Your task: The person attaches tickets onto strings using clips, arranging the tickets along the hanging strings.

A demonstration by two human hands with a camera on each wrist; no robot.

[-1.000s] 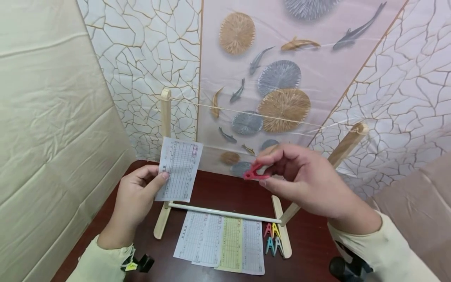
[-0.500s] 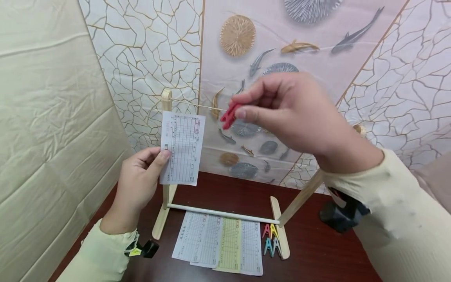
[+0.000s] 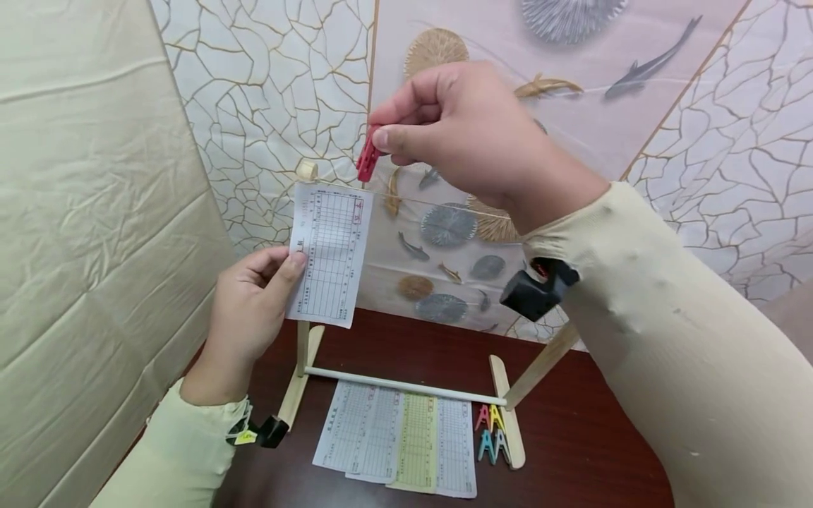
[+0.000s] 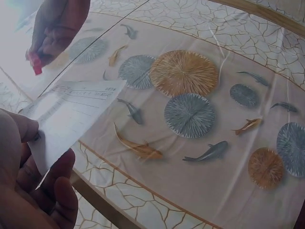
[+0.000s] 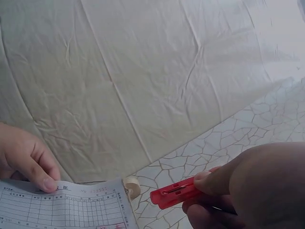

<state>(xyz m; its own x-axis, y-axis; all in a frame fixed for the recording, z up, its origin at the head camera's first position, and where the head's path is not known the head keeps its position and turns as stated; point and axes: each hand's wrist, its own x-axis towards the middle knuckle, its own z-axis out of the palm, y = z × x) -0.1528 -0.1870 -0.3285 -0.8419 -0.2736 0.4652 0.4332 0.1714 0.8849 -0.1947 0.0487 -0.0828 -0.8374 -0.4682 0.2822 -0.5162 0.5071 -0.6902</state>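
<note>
My right hand [image 3: 466,134] pinches a red peg [image 3: 366,161], partly hidden, near the string [image 3: 413,199]; my left hand [image 3: 250,303] grips a paper slip [image 3: 327,261], its top perhaps touching that string. My sleeve [image 3: 686,317] hides 1 post's [image 3: 540,363] top. Toward the table's [image 3: 584,430] cut-off near edge, 4 pegs [image 3: 486,440] lie beside 4 slips [image 3: 377,437].

A pale wooden rack [image 3: 498,374] stands on the dark reddish-brown worktop [image 3: 571,423]. Before its left post is a white printed paper slip [image 3: 330,261] in the left hand [image 3: 250,303]; just above the slip's upper right corner is a red plastic clothespin [image 3: 366,159] in the right hand [image 3: 457,134]. Four overlapping white and yellow paper slips [image 3: 416,444] lie before the low bar, four small A-shaped plastic clothespins [image 3: 487,442] just to their right.
</note>
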